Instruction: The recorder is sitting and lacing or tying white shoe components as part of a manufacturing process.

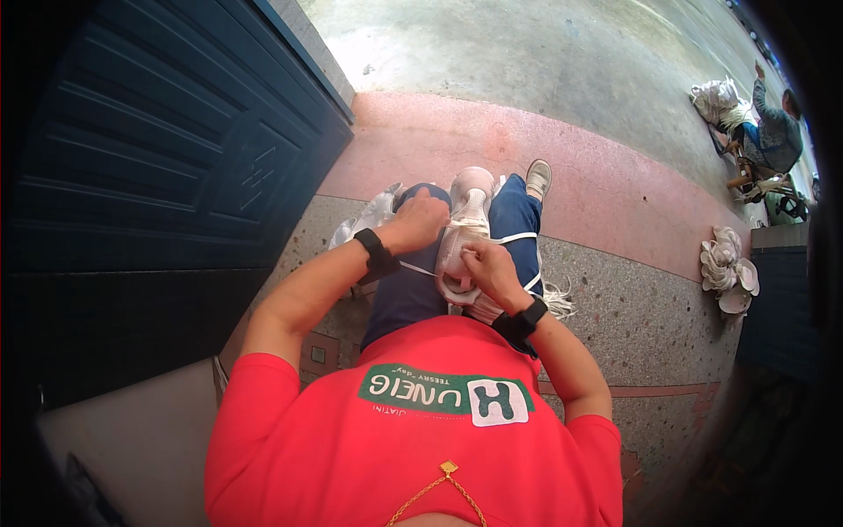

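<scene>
A pale pink-and-white sneaker (475,198) lies lengthwise on my lap between my knees, toe pointing away, its opening toward me. My left hand (423,220) is closed at the left side of the shoe, pinching a white shoelace (465,225) that crosses the upper. Over the tongue and collar, my right hand (493,270) is closed with thumb and finger pinched on a lace end; the fingers partly cover it. Another loose lace strand runs below my left wrist toward the collar. White lace also stretches across my right thigh.
A bundle of white laces (558,301) hangs by my right leg. White plastic (373,216) is beside my left knee. A dark blue door (167,158) stands at left. Several pale shoes (727,270) are piled at right. Another person (777,132) sits farther off beside a white heap (716,98).
</scene>
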### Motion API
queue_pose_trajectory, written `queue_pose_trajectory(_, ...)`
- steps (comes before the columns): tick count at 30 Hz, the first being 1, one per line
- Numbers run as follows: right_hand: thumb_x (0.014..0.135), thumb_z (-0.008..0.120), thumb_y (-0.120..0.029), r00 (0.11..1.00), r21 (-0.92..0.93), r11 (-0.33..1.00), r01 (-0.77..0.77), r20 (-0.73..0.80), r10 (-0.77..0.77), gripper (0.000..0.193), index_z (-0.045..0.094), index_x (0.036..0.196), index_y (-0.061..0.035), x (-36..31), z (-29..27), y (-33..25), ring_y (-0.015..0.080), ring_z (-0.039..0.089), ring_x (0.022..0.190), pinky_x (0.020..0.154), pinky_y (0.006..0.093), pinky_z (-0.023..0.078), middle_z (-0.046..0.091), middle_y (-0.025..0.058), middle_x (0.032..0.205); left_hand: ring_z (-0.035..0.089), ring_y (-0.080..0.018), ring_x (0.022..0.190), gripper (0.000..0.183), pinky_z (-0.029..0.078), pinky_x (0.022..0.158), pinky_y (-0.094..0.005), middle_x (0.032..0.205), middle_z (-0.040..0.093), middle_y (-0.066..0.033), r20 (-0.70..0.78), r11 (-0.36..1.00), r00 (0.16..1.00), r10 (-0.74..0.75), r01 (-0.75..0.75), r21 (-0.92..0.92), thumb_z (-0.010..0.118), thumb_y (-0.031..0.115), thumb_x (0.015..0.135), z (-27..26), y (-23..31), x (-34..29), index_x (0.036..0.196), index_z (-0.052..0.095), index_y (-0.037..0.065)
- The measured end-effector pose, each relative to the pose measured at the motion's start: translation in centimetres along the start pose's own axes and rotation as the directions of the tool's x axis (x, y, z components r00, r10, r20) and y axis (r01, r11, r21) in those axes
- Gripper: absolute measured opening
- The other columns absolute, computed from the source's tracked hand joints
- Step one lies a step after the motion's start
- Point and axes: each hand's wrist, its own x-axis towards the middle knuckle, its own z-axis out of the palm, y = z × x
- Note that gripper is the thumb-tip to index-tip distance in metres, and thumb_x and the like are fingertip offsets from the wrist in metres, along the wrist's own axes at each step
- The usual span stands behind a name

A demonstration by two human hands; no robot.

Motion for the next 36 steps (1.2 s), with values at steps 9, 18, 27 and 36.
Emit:
queue_pose_trajectory(9, 0.099, 0.052, -0.022, 0.986, -0.029, 0.994, -0.103, -0.131, 0.099, 0.025, 0.068, 0.103, -0.0032, 3.3, 3.4, -0.1, 0.0485, 0.069, 0.091, 0.079, 0.0572, 0.054, 0.071, 0.0285, 0.093, 0.06, -0.037, 0.095, 0.013, 0.05, 0.085, -0.047, 0.093, 0.066, -0.0162, -0.13, 0.979, 0.991, 0.002, -0.028, -0.201, 0.065, 0.011, 0.093, 0.9, -0.6, -0.8, 0.105, 0.067, 0.006)
queue_pose_trajectory(18, 0.098, 0.05, -0.02, 0.998, -0.146, 0.988, -0.056, 0.027, 0.061, 0.027, 0.061, 0.097, 0.0051, 2.8, 2.1, 0.0, 0.0502, 0.068, 0.089, 0.077, 0.0569, 0.053, 0.069, 0.0314, 0.096, 0.061, -0.0272, 0.083, 0.016, 0.051, 0.076, -0.04, 0.088, 0.065, -0.0119, -0.179, 0.957, 0.983, -0.035, -0.019, -0.29, 0.064, 0.01, 0.094, 1.2, -0.1, -1.4, 0.109, 0.065, 0.004)
queue_pose_trajectory(27, 0.096, 0.055, -0.025, 0.944, 0.747, 0.583, -0.32, 0.196, 0.267, 0.02, 0.051, 0.079, -0.014, -4.0, -12.5, -5.5, 0.0049, 0.033, 0.053, 0.048, 0.0241, 0.027, 0.037, -0.0067, 0.064, 0.064, -0.0179, 0.089, 0.023, 0.052, 0.078, -0.0331, 0.091, 0.068, -0.0077, 0.109, 0.653, 0.948, -0.299, 0.286, -0.701, 0.063, 0.021, 0.101, 1.1, -0.3, -0.4, 0.109, 0.068, 0.0)
queue_pose_trajectory(36, 0.1, 0.049, -0.011, 0.828, 0.91, -0.008, 0.414, -0.38, -0.413, 0.021, 0.041, 0.081, -0.0112, -10.9, -34.9, -18.7, 0.0072, 0.034, 0.055, 0.051, 0.0273, 0.027, 0.039, -0.0047, 0.066, 0.071, -0.0282, 0.082, 0.04, 0.052, 0.076, -0.0406, 0.088, 0.073, -0.0212, 0.138, 0.72, 0.937, -0.322, 0.336, -0.608, 0.061, 0.035, 0.1, 1.7, 0.9, 1.4, 0.091, 0.074, -0.002)
